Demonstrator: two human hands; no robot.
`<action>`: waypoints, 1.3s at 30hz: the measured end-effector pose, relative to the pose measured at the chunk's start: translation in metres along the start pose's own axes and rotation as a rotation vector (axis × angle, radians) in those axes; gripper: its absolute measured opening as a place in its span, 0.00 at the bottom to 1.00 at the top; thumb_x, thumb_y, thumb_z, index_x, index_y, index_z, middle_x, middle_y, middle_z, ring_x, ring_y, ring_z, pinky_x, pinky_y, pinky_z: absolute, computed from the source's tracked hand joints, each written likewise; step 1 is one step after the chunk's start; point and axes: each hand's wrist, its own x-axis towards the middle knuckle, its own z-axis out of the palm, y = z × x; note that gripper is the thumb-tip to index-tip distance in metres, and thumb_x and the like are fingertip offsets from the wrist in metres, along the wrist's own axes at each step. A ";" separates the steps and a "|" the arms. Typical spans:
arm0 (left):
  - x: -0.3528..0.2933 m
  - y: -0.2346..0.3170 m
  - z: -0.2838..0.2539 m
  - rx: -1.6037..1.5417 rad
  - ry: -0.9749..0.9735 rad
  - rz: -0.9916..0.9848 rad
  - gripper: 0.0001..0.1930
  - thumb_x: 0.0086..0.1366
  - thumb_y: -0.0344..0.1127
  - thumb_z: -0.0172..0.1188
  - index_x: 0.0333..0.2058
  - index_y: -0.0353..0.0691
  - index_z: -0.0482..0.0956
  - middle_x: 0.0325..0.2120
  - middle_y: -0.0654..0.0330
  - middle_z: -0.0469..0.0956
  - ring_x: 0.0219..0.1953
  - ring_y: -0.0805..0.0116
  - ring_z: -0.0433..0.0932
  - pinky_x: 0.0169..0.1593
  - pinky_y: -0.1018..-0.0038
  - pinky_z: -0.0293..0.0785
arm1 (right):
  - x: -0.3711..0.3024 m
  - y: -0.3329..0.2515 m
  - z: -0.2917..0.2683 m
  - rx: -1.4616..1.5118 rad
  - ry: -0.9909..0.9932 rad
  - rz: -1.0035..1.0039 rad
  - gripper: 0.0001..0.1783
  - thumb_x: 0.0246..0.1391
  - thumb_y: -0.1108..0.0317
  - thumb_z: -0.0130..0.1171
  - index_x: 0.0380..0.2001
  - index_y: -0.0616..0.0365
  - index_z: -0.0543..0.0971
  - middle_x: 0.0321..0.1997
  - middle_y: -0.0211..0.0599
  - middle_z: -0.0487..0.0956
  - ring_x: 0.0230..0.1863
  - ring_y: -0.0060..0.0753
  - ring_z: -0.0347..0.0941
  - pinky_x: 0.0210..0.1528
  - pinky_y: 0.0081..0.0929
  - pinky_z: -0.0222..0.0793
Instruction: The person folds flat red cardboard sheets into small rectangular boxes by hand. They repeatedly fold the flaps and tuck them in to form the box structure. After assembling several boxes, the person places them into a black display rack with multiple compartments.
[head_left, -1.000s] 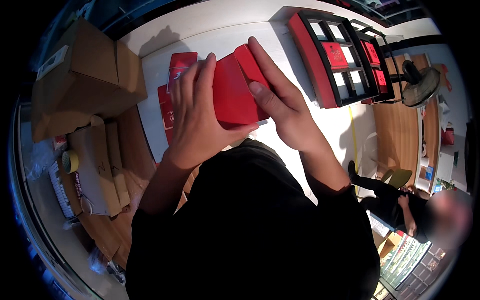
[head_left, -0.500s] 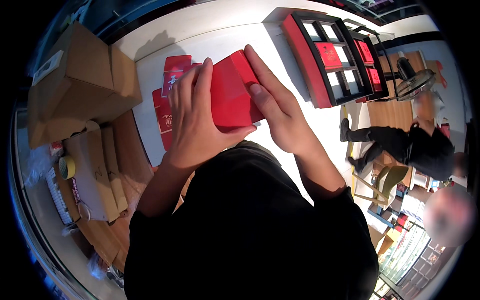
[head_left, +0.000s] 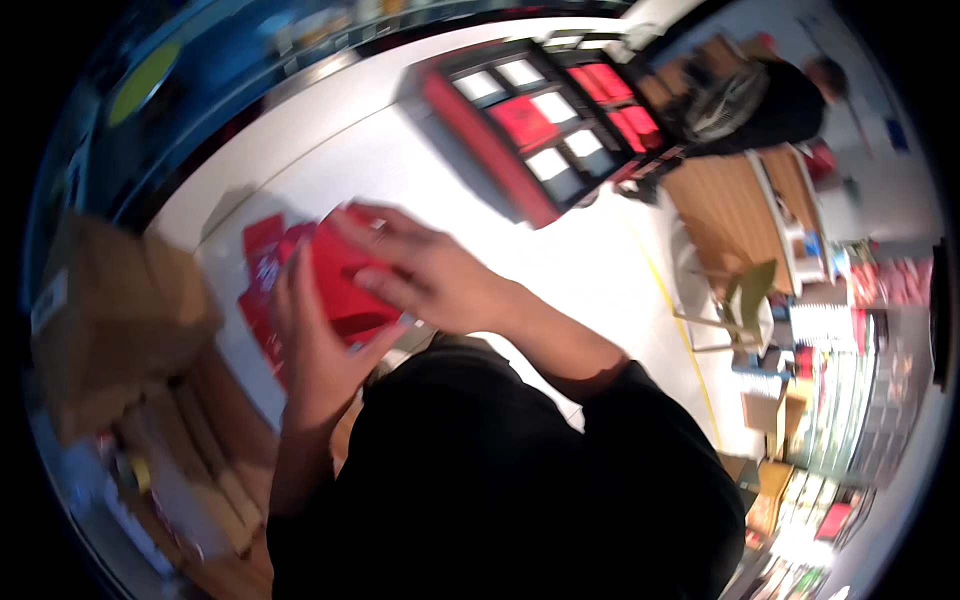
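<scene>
Between my two hands is a red box point(head_left: 340, 285), blurred by motion and tilted. My left hand point(head_left: 318, 335) wraps round its near left side, thumb along the lower edge. On the upper right side, my right hand point(head_left: 430, 272) grips with bent fingers and thumb. Just behind and left of the box, flat red card pieces point(head_left: 262, 262) with pale markings lie on the white table point(head_left: 330, 165). Farther right stands a black divided tray with a red outer wall point(head_left: 482, 150); one compartment holds a red box point(head_left: 523, 122), while others show white bottoms.
A second divided tray holds several red boxes point(head_left: 612, 85) beyond the first. Cardboard cartons point(head_left: 120, 320) stand at my left. Rightward are a fan point(head_left: 725, 105), a person in black point(head_left: 785, 105), a wooden-topped table point(head_left: 725, 215) and a chair point(head_left: 750, 300).
The whole view has swung, so trays, cartons and table sit farther left. Both hands still hold the red box, now lower left in the picture. My right fingers are more bent over it.
</scene>
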 end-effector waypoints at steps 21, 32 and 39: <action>0.004 -0.008 0.031 -0.831 0.250 -0.156 0.13 0.67 0.35 0.48 0.47 0.37 0.69 0.53 0.53 0.67 0.53 0.57 0.68 0.58 0.62 0.61 | -0.056 0.035 -0.007 0.811 0.114 0.201 0.46 0.50 0.72 0.62 0.67 0.49 0.47 0.63 0.42 0.62 0.59 0.37 0.63 0.57 0.31 0.63; -0.004 -0.049 0.058 -0.728 0.051 -0.294 0.24 0.67 0.39 0.50 0.57 0.33 0.62 0.56 0.51 0.64 0.58 0.61 0.63 0.61 0.68 0.56 | -0.055 0.183 -0.180 -0.766 0.931 0.260 0.32 0.36 0.72 0.63 0.51 0.53 0.68 0.46 0.46 0.70 0.47 0.52 0.67 0.48 0.41 0.68; -0.016 -0.063 0.081 -0.232 -0.071 -0.216 0.17 0.68 0.38 0.47 0.51 0.35 0.69 0.48 0.51 0.69 0.50 0.59 0.70 0.52 0.66 0.67 | -0.073 0.312 -0.218 -0.950 0.563 0.459 0.33 0.46 0.59 0.59 0.59 0.40 0.66 0.67 0.48 0.55 0.67 0.52 0.51 0.63 0.44 0.54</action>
